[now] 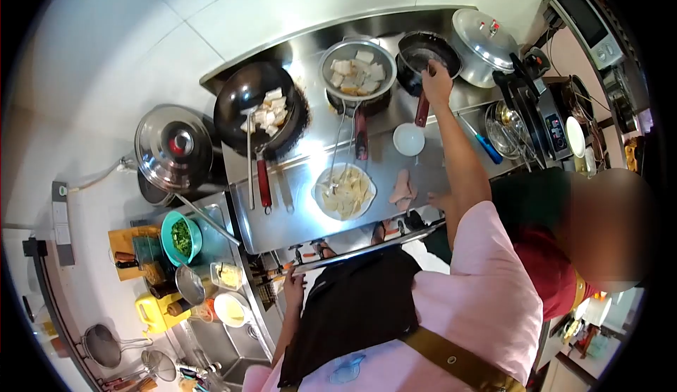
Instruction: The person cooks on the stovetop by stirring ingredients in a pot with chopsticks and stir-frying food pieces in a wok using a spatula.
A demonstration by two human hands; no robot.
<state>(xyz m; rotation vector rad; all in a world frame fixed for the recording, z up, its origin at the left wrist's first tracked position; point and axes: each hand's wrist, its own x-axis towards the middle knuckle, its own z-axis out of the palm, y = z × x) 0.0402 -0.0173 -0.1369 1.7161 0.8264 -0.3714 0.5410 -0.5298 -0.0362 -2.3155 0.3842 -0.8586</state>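
My right hand is over the near rim of a small dark pan, its fingers pressed together; what they hold, if anything, is too small to tell. My left hand is low beside the counter's front edge, fingers apart, holding nothing visible. Left of the pan, a metal strainer with pale chunks rests over another pan, whose red handle points toward me. A black wok holds similar chunks and a metal spatula. A white bowl of pale slices stands on the steel counter.
A small white bowl and raw-looking pink pieces lie on the counter. A lidded pot stands back right, a large lidded pot left. A teal bowl of greens is lower left. A co-worker stands close at right.
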